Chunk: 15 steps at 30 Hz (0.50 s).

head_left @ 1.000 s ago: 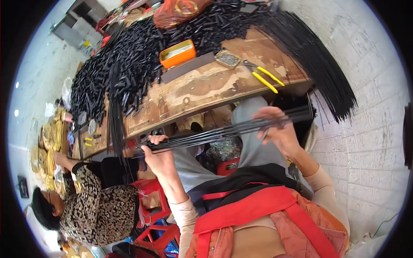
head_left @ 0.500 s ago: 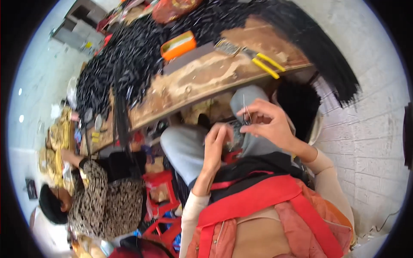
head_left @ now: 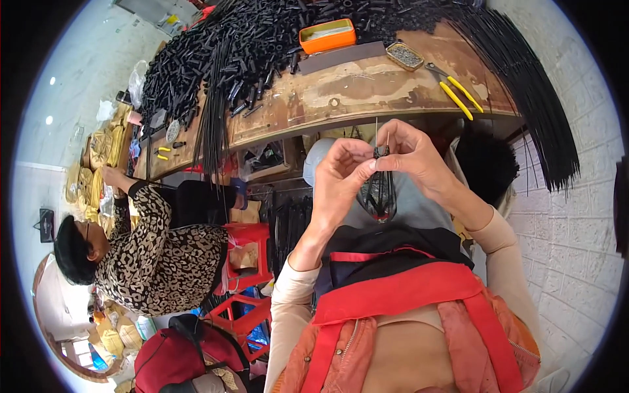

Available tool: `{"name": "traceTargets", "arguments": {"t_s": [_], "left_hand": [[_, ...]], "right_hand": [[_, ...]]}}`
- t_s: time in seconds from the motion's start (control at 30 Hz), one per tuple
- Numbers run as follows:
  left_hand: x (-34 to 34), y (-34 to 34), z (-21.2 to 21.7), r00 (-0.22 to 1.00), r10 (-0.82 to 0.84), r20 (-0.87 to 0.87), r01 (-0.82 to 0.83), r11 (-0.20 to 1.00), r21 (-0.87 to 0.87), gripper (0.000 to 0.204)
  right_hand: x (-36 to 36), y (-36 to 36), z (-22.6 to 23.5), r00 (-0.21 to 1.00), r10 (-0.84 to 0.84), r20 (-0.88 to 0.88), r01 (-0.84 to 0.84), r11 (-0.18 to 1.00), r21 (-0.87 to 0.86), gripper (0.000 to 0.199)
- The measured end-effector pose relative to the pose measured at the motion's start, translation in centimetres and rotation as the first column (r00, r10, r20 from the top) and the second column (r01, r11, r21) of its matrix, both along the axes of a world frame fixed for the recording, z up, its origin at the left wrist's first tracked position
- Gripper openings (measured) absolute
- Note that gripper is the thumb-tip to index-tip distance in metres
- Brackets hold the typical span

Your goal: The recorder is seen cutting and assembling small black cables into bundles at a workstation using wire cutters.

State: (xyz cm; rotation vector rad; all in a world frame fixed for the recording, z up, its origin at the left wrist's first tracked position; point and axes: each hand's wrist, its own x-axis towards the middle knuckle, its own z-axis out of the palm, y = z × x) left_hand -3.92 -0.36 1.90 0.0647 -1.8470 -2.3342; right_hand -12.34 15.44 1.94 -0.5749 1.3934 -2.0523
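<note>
My left hand (head_left: 339,187) and my right hand (head_left: 420,162) meet fingertip to fingertip in front of the table edge, above my lap. Between the pinched thumbs and fingers is a small dark part, mostly hidden by the fingers. Thin metal wires (head_left: 377,131) stick up from it, and my right thumb and fingers close round it. Thin black strands (head_left: 391,196) hang below the fingers and converge near my lap. Whether they join the pinched part cannot be made out.
The wooden table (head_left: 308,98) bears a heap of short black tubes (head_left: 255,46), an orange box (head_left: 327,36), a tray of small metal pieces (head_left: 405,56), yellow-handled pliers (head_left: 457,92) and long black rods (head_left: 540,111). A person (head_left: 160,262) works at left, near red stools (head_left: 246,255).
My left hand, apart and blurred before, has moved up and right to meet the right hand at the part. The whole view has shifted, with the table's things now further right.
</note>
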Motion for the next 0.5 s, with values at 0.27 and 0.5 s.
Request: {"name": "traceTargets", "arguments": {"t_s": [0.27,0.5], "left_hand": [[0.0,1.6,-0.4,0.994,0.097,-0.056,-0.102,0.99,-0.099,0.017],[-0.3,1.2,0.1,0.992,-0.02,-0.125,0.041,0.985,0.166,0.019]], "right_hand": [[0.3,-0.2,-1.5,0.949,-0.206,-0.237,0.2,0.978,-0.052,0.021],[-0.3,-0.5,-1.2,0.991,-0.049,-0.124,0.008,0.95,-0.312,0.022]]}}
